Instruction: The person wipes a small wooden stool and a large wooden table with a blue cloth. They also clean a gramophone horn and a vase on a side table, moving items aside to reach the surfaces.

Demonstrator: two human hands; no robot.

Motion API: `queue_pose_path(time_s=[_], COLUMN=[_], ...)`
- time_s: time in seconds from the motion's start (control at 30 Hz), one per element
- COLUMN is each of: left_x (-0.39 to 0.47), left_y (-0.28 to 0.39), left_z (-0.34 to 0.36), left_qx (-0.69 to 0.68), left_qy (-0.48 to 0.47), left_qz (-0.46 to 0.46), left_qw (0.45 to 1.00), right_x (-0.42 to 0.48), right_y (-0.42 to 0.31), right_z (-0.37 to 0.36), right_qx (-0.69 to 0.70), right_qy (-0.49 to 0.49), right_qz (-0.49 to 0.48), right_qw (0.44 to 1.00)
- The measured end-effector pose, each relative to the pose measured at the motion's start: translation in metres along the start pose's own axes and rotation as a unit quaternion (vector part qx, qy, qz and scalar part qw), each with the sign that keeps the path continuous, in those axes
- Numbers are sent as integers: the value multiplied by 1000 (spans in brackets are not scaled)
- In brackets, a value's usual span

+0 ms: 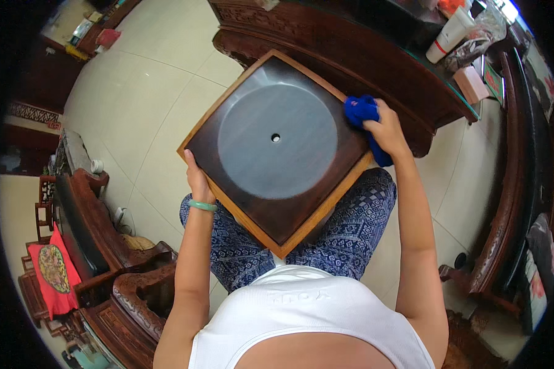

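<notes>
A square dark wooden panel (267,212) with a lighter wood border rests over my lap, one corner towards me. Its face has a shallow round recess with a small hole at the centre. My left hand (197,180) grips the panel's left edge, thumb on top near the corner; the fingers beneath are hidden. In my right hand (387,129) is a bunched blue cloth (362,110), pressed to the panel's upper right edge near the right corner. Part of the cloth hangs down below that hand. What supports the panel from below cannot be seen.
Close beyond the panel stands a carved dark wooden table (314,60) with a glass top. It bears a white tube (450,34), a plastic bag (482,39) and a pinkish box (471,85). Carved wooden seats (92,217) flank me on the pale tiled floor (157,97).
</notes>
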State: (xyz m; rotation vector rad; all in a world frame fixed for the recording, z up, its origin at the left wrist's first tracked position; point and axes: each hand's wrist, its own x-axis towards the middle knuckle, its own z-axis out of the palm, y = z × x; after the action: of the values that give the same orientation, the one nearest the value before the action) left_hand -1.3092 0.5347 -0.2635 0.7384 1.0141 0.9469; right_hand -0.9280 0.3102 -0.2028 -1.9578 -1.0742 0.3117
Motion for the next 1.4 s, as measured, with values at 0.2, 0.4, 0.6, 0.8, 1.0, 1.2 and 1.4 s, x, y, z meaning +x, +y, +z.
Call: queue_pose_path(time_s=[0.2,0.4,0.6,0.8,1.0,1.2,1.4], left_x=[15,31,23,8,7,11,-16], left_y=[-13,-21,-20,-14,-16,-25,-24], left_z=[-8,-20,-5,-7,3,-3,10], left_qx=[43,49,54,49,34,11,8], left_qy=[16,38,50,92,59,59,124], left_qz=[11,21,35,11,10,27,27], left_qw=[999,998,997,995,998,998,992], right_x=[123,192,126,-52,-162,-140,-130], right_y=[-45,-61,-36,-25,-38,-53,-35], right_z=[73,137,101,35,122,135,123], right_qx=[-88,-118,-226,-241,94,116,139], right_qy=[-117,-153,-96,89,287,354,323], right_qz=[-106,-113,-123,-51,139,129,113], right_qw=[984,975,961,965,943,919,929])
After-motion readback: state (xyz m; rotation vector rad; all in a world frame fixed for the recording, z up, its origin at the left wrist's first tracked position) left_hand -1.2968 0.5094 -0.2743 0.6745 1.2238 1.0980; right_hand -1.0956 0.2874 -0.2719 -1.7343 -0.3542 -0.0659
